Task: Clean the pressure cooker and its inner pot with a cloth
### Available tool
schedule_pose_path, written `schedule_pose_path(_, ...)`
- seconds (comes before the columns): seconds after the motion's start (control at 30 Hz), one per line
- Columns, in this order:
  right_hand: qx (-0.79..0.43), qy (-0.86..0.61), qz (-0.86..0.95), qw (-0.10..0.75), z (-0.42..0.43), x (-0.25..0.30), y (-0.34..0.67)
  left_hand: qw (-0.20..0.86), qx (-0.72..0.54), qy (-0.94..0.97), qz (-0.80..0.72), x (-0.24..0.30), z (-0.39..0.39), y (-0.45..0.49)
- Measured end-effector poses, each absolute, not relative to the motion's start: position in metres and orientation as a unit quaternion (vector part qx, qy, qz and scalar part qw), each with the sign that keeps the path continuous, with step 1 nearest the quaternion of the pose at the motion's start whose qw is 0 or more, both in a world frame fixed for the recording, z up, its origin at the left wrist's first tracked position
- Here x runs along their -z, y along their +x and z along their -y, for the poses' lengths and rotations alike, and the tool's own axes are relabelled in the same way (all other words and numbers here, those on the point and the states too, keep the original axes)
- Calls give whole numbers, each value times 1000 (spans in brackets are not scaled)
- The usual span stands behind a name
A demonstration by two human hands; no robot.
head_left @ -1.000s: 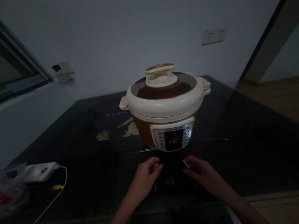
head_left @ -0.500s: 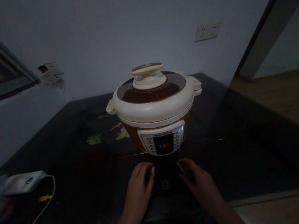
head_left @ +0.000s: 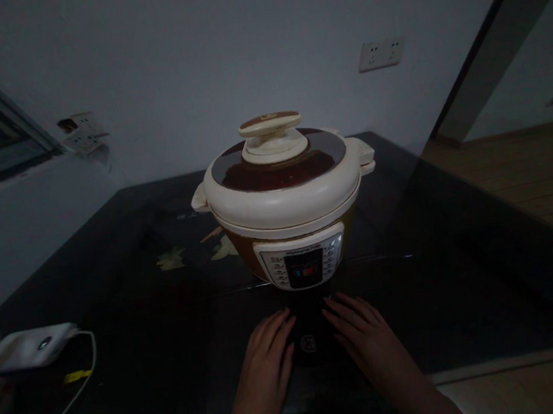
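Observation:
A cream and brown electric cooker (head_left: 285,199) with a knobbed lid and a front control panel (head_left: 304,265) stands on the dark glass table (head_left: 143,317). My left hand (head_left: 268,359) and my right hand (head_left: 360,338) lie flat on the table just in front of the cooker, fingers stretched out and pointing at it. Between them lies a small dark flat object with a pale logo (head_left: 307,343); both hands touch its sides. Neither hand grips anything.
A white power bank (head_left: 31,346) with a white cable (head_left: 73,400) sits at the table's left edge. Wall sockets (head_left: 381,53) are behind the cooker, another socket (head_left: 78,132) at the left. The table's front edge (head_left: 502,364) runs below my hands.
My fingers have uncurled and now lie flat beside the small dark object. The view has shifted slightly, so the cooker sits further left and nearer.

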State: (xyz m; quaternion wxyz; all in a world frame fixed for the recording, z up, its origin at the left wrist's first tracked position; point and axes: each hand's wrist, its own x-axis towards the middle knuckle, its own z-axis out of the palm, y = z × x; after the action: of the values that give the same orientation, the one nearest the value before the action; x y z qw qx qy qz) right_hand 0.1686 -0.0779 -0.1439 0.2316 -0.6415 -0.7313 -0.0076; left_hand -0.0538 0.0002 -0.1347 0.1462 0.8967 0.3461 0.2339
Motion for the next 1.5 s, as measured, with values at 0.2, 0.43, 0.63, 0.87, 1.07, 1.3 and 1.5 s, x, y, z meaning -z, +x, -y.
schedule_pose_path(0.2,6,-639,737,219,78,151,173,148,-241,893,-349,138,0,-54)
schedule_pose_path(0.43,39,-630,749,200,75,156,175,139,-248,895,-343,135,-1,-54)
schedule_pose_path(0.63,50,-589,745,309,80,139,183,106,-305,886,-331,112,-14,-63)
schedule_pose_path(0.87,24,-537,710,456,89,67,204,113,-471,796,-364,11,-35,-62)
schedule_pose_path(1.07,60,-502,725,467,71,-1,220,131,-561,743,-341,-60,-60,-49)
schedule_pose_path(1.3,106,-501,643,569,-6,-38,255,149,-527,811,-207,-121,-127,2)
schedule_pose_path(1.5,81,-537,494,680,-87,-8,303,-67,-248,943,-209,-143,-171,62)
